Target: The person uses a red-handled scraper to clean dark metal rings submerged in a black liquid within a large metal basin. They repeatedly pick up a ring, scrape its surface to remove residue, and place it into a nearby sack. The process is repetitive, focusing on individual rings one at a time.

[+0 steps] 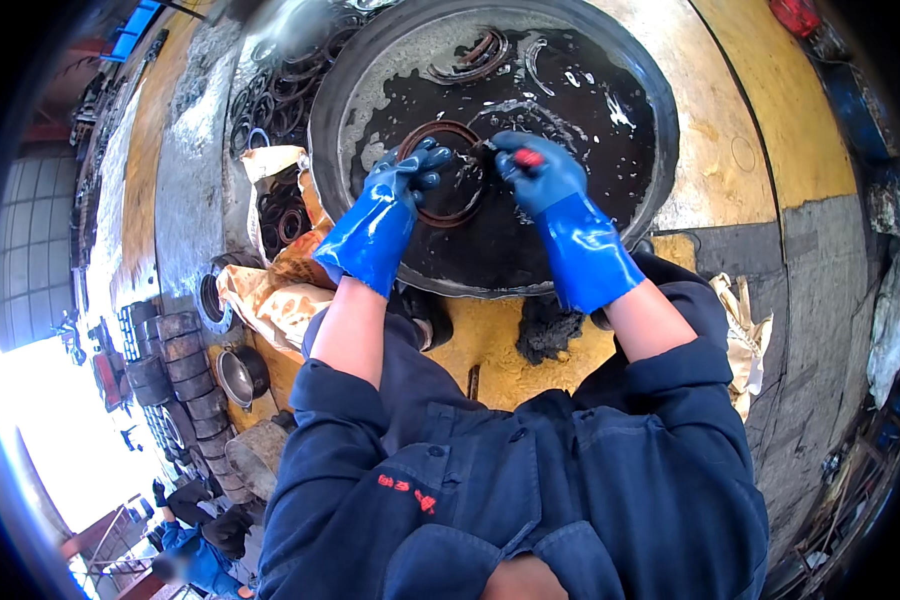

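Note:
A wide round black tub [667,125] of dark liquid stands in front of me. My left hand [395,178], in a blue rubber glove, is closed on the left side of a brown ring [452,219], holding it tilted over the liquid. My right hand [548,180], gloved alike, is closed round a small tool with a red handle [528,158]. The tool's tip points toward the ring's right side; its kind is hard to make out, and I cannot tell whether it touches. Farther back in the tub, more rings [482,62] lie partly in the liquid.
Many dark rings [282,105] lie heaped left of the tub. Near them is a torn paper sack [288,308]. A metal pot [238,378] and stacked black cylinders [188,362] stand farther left. A dark rag [550,332] lies between my feet. Another person [198,555] is at lower left.

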{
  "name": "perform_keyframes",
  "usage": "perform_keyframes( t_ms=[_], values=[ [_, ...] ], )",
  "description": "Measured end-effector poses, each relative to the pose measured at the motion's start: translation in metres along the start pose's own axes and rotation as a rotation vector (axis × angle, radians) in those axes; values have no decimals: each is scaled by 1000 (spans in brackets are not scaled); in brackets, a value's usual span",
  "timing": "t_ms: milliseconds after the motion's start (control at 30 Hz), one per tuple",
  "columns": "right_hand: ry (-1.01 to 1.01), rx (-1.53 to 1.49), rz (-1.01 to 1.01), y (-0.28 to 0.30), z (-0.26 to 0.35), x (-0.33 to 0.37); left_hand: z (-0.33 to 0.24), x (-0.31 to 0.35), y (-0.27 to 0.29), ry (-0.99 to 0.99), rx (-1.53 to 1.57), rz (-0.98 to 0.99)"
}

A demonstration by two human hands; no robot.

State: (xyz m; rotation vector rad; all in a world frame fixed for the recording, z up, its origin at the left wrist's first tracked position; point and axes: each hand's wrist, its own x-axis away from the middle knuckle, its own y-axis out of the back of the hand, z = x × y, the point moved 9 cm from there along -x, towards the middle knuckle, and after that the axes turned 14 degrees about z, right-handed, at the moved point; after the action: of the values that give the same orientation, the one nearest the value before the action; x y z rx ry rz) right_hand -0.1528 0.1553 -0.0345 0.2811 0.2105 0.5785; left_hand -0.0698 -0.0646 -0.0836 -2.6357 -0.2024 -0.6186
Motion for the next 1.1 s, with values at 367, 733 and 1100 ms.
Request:
perform_keyframes(
  t_ms=[367, 733, 1100],
  values=[
    [-311, -542, 75, 21, -3, -15, 3, -2, -24, -37, -299, 39],
    [-493, -562, -1, 23, -50, -30, -17, 9, -48, -147, -450, 118],
    [-623, -105, 131, 14, -86, -1, -11, 2, -11, -86, 71, 23]
  ],
)
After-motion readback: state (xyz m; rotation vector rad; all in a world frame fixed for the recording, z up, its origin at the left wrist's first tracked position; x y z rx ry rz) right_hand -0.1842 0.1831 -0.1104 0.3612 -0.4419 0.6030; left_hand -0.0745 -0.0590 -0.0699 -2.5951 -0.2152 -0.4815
